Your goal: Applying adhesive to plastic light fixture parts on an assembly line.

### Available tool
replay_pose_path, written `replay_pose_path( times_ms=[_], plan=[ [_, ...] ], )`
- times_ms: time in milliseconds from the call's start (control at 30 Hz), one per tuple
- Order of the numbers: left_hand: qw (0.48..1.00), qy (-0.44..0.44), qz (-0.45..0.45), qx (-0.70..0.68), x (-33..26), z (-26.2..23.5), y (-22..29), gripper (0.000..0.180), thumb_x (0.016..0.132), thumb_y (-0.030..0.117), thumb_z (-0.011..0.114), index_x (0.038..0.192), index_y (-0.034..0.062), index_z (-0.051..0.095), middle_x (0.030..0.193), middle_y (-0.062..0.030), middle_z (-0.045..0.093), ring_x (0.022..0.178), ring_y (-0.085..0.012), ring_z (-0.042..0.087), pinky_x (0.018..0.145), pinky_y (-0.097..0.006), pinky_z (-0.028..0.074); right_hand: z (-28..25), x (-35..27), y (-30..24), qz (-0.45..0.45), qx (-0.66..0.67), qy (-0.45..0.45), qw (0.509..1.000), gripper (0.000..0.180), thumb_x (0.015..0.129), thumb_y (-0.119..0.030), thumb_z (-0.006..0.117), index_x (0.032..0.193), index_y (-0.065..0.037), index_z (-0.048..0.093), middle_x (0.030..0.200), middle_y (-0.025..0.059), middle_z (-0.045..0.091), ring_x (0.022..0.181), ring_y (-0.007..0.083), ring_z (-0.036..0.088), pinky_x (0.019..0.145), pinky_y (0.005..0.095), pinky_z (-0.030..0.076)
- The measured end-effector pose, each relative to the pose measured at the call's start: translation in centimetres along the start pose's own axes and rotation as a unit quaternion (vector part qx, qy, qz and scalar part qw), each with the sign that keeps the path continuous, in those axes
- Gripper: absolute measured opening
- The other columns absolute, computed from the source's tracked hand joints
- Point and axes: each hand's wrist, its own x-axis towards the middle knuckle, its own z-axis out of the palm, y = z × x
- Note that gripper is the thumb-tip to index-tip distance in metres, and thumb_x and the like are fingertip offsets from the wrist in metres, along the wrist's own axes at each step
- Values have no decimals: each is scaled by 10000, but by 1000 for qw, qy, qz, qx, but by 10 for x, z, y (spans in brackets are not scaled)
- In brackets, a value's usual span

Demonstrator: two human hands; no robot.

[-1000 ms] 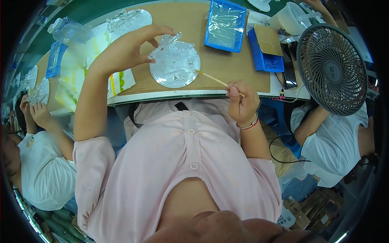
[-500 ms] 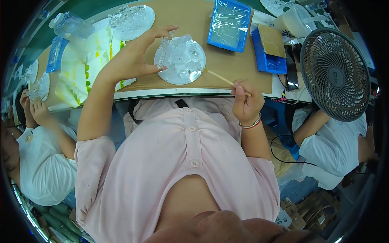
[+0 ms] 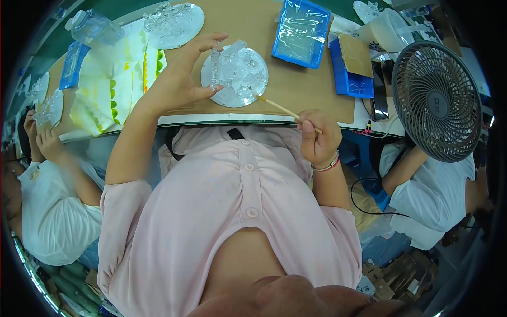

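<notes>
1. The clear round disc [image 3: 235, 76] lies close to the desk's [image 3: 253, 24] near edge, with bare brown surface behind it.
2. A blue tray [image 3: 301, 33] sits toward the far edge.
3. The left hand [image 3: 179, 79] pinches the disc's left rim.
4. The right hand [image 3: 318, 138], below the near edge, is closed on a thin wooden stick [image 3: 282, 109] whose tip touches the disc.

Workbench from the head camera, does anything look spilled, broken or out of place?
Nothing stands out. The left hand holds a round disc with clear pieces over the brown bench; the right hand points a thin wooden stick at its edge. The blue trays and the fan sit orderly.
</notes>
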Motion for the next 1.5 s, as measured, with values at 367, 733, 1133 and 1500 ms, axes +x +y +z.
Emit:
replay_pose_path(
  times_ms=[367, 733, 1133, 1500],
  plan=[
    [995, 80, -35, -36, -8, 18, 11, 706, 631, 9, 796, 1220, 116, 423, 1376, -121, 408, 1259, -270, 441, 1038, -399, 392, -1, 3, -3, 10, -14, 6, 1000, 54, 923, -41, 510, 902, 4, 531, 737, 121, 619, 586, 163, 588, 555, 253, 468],
    [992, 116, -43, -10, -9, 26, 14, 715, 629, 32, 810, 1221, 106, 417, 1359, -122, 409, 1257, -265, 437, 1030, -389, 406, 2, -4, -9, 23, -12, 16, 1000, 101, 933, -79, 522, 883, 8, 535, 737, 119, 617, 576, 167, 599, 535, 244, 475],
    [984, 166, -53, 43, -12, 42, 18, 723, 632, 59, 820, 1222, 100, 404, 1355, -142, 413, 1235, -273, 455, 1026, -396, 392, 9, -2, -13, -36, -15, -52, 998, 28, 892, -32, 531, 906, -9, 539, 712, 126, 600, 609, 245, 613, 548, 302, 481],
    [971, 219, -37, 86, -12, 52, 18, 784, 597, 126, 857, 1238, 98, 408, 1300, -129, 419, 1208, -291, 435, 1011, -408, 375, 0, -3, -16, -25, -27, -57, 998, 26, 877, -7, 524, 898, -17, 534, 708, 125, 605, 598, 248, 606, 541, 299, 475]
  ],
)
